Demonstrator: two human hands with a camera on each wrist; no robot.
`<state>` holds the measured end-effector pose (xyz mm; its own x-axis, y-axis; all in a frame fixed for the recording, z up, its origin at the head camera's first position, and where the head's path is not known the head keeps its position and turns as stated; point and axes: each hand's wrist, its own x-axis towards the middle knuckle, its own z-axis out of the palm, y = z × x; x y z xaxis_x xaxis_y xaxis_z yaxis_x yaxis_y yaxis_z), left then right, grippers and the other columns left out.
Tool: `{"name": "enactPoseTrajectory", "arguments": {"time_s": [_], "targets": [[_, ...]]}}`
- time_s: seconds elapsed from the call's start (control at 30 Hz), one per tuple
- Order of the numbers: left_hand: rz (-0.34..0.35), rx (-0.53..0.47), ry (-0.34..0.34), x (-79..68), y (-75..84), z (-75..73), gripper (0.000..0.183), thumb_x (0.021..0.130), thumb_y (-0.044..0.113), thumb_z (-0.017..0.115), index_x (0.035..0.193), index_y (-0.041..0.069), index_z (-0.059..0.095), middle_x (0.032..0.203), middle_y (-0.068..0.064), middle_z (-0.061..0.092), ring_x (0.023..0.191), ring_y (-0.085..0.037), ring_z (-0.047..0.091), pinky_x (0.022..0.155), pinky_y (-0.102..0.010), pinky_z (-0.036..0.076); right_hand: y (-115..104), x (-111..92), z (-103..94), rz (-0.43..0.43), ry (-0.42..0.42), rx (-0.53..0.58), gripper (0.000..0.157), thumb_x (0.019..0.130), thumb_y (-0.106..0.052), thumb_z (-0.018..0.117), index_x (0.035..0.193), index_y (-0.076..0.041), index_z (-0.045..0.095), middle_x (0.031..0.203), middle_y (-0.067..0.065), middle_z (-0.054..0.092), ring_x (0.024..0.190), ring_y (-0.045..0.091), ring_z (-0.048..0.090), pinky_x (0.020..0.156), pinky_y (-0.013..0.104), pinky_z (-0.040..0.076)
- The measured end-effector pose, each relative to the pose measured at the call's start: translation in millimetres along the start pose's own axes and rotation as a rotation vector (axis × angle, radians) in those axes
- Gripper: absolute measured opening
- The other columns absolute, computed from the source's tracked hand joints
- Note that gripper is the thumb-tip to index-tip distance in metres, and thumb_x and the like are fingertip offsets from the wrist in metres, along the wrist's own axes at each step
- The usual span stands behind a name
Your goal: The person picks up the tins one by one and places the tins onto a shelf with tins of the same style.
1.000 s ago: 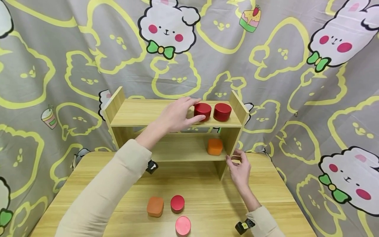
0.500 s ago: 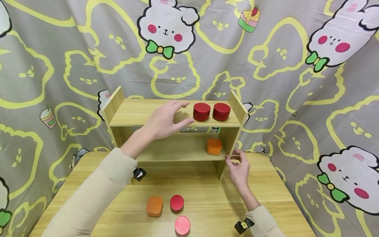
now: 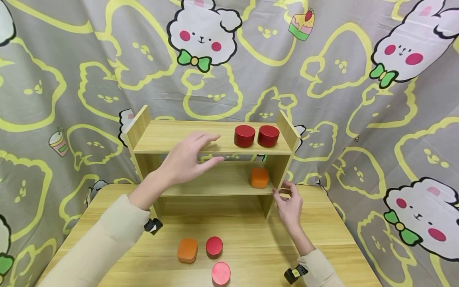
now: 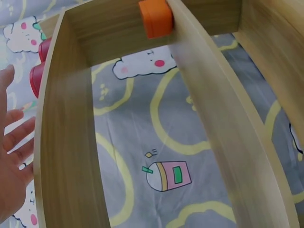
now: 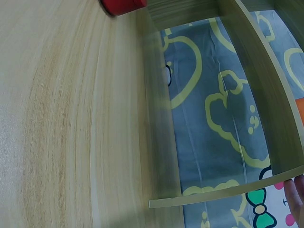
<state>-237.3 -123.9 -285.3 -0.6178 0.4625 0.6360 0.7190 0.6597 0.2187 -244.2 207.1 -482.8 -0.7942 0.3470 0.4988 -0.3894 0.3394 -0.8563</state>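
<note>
A two-tier wooden shelf (image 3: 215, 175) stands on the table. On its top board sit two round red tins (image 3: 244, 136) (image 3: 268, 136), side by side at the right end. An orange rounded-square box (image 3: 259, 177) rests on the lower board at the right. My left hand (image 3: 184, 161) hovers before the top board, fingers spread and holding nothing; in the left wrist view the hand (image 4: 16, 156) shows beside the board. My right hand (image 3: 289, 205) grips the shelf's right side panel, thumb at the front edge, fingers on the outer side; the right wrist view shows only some fingers (image 5: 294, 194).
On the wooden table (image 3: 251, 243) before the shelf lie another orange box (image 3: 187, 250), a red tin (image 3: 214, 247) and a pinkish-red tin (image 3: 220, 274). A grey curtain (image 3: 154, 91) with cartoon patterns hangs behind the shelf and at both sides.
My left hand has let go of the left one of the two red tins on the top board and moved left and down. My right hand has stayed in place.
</note>
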Motion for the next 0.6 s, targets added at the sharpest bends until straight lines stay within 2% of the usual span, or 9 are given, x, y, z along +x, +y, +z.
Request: {"name": "enactPoseTrajectory", "arguments": {"time_s": [0.3,0.4,0.6], "targets": [[0.089,-0.003,0.076,-16.7,5.1,-5.7,0.06,0.089,0.036,0.084,0.139,0.008,0.067,0.13,-0.009,0.073,0.12,-0.027,0.068,0.098,-0.047,0.059,1,0,0.9,0.026,0.003,0.009,0.03,0.087,0.008,0.077,0.115,0.005,0.068,0.104,0.016,0.067,0.084,-0.006,0.063,0.066,0.006,0.054],[0.122,0.001,0.096,-22.1,6.9,-7.5,0.06,0.088,0.036,0.085,0.138,0.008,0.068,0.128,-0.008,0.074,0.118,-0.026,0.069,0.095,-0.045,0.06,-2,0,1.9,0.029,0.007,-0.005,0.03,0.088,0.01,0.075,0.116,0.008,0.067,0.105,0.019,0.067,0.084,-0.005,0.062,0.065,0.005,0.054],[0.169,0.015,0.102,-35.0,10.2,-9.8,0.059,0.088,0.038,0.084,0.137,0.009,0.068,0.128,-0.006,0.074,0.116,-0.024,0.069,0.094,-0.044,0.061,-28,-5,-0.2,0.013,-0.003,-0.014,0.028,0.087,0.013,0.073,0.114,0.014,0.064,0.103,0.023,0.066,0.083,-0.001,0.064,0.065,0.006,0.055]]}}
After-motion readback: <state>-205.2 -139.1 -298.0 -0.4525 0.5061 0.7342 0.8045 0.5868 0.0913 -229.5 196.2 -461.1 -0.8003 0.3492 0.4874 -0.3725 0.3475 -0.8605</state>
